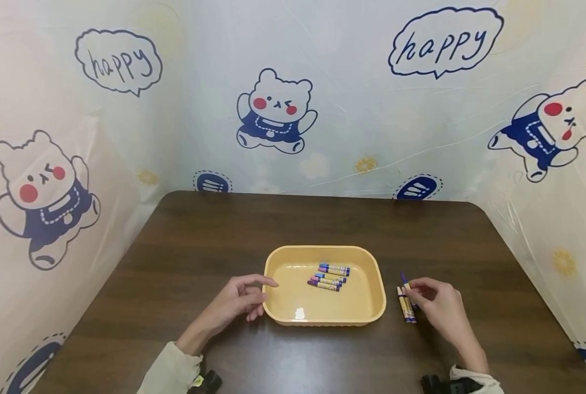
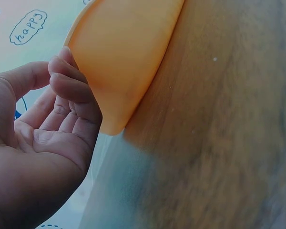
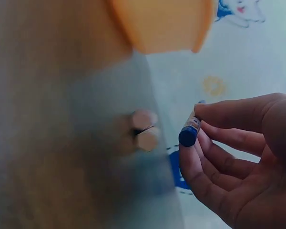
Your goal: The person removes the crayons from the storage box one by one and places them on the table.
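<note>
My left hand [image 1: 239, 298] is at the left rim of a yellow plastic tray [image 1: 322, 322], its index finger reaching over the edge and the other fingers loosely bent. In the left wrist view the fingertips are right at the tray's wall [image 2: 128, 52]. Right of the tray, my right hand [image 1: 441, 306] pinches a blue crayon [image 3: 190, 130] between thumb and fingers. Close beside that hand, two pale-tipped crayons [image 1: 405, 309] lie side by side on the table. Several crayons [image 1: 328, 278] with blue, pink and purple tips lie inside the tray.
Everything stands on a dark brown wooden table [image 1: 214, 230]. A pale cloth [image 1: 352, 120] printed with bears and "happy" bubbles hangs around its back and sides.
</note>
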Motion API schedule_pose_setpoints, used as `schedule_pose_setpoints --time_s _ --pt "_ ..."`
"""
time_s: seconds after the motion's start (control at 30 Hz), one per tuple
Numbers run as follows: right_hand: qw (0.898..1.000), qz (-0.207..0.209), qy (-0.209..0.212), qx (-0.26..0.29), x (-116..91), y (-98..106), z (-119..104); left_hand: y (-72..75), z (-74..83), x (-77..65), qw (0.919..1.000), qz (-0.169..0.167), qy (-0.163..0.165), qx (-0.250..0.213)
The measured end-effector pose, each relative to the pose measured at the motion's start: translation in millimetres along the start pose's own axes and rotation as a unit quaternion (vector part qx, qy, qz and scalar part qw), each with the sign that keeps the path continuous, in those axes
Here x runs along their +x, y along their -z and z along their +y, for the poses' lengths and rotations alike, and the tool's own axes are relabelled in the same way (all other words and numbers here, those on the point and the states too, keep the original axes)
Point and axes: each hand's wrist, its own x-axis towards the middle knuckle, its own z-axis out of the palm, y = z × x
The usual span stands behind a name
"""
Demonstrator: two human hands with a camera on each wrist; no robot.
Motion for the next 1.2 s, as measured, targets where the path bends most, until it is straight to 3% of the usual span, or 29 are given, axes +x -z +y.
schedule_pose_setpoints --time_s 0.33,0.77,1.0,1.2 --pt "0.997 -0.046 -0.065 0.007 -1 -1 19 1.3 -0.6 0.0 1.0000 0.002 0.006 0.007" --pt "0.995 -0.070 -0.066 -0.002 0 2 22 0.3 0.9 -0.7 1.0000 0.004 0.006 0.003" --pt "0.993 -0.072 -0.086 0.017 -2 3 18 0.5 0.4 0.2 0.9999 0.004 0.006 0.010" --pt "0.993 -0.071 -0.093 0.003 -4 0 16 1.4 0.0 -0.1 1.0000 -0.001 0.005 0.006"
